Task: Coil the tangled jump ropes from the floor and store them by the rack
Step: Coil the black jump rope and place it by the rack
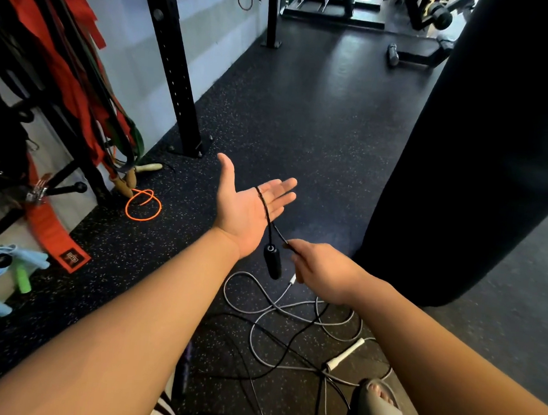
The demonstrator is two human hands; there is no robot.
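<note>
My left hand point(248, 205) is held out palm up with fingers spread. A thin black jump rope point(267, 216) is draped over its fingers, and the rope's black handle point(272, 261) dangles below the palm. My right hand point(318, 268) pinches the same black cord just right of the handle. From there the cord trails down to the floor, tangled with a grey rope point(291, 309) that has a white handle point(345, 355). An orange rope point(143, 204) with wooden handles lies coiled at the foot of the black rack post point(175, 70).
A black punching bag point(484, 150) hangs close on the right. Red and green bands point(80, 90) hang on the rack at left, with light-blue and green ropes point(6, 266) below. My sandalled foot point(378, 406) stands beside the tangle. Gym machines stand far back.
</note>
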